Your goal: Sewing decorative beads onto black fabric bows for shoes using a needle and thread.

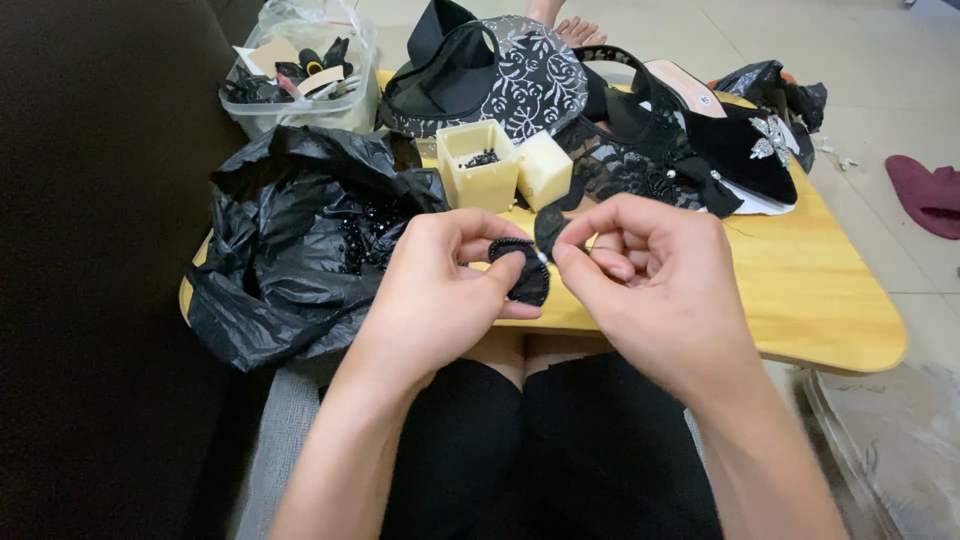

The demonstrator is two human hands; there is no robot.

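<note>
The left hand [440,285] is pinching a small round black fabric bow piece [522,268] between thumb and forefinger, holding it steady above the lap. The right hand [650,275] is pinching a tiny pale bead or needle tip [544,257] against it, fingers closed for fine control. Just beyond the hands, an open cream square box of dark beads [478,163] is sitting within reach on the yellow wooden table [820,290]; a crumpled black plastic bag [290,240] is lying left of the left hand.

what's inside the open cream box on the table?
The open cream box holds a small heap of tiny black beads near the top. Its walls hide anything deeper. Its cream lid sits beside it, on the right in the picture.
</note>
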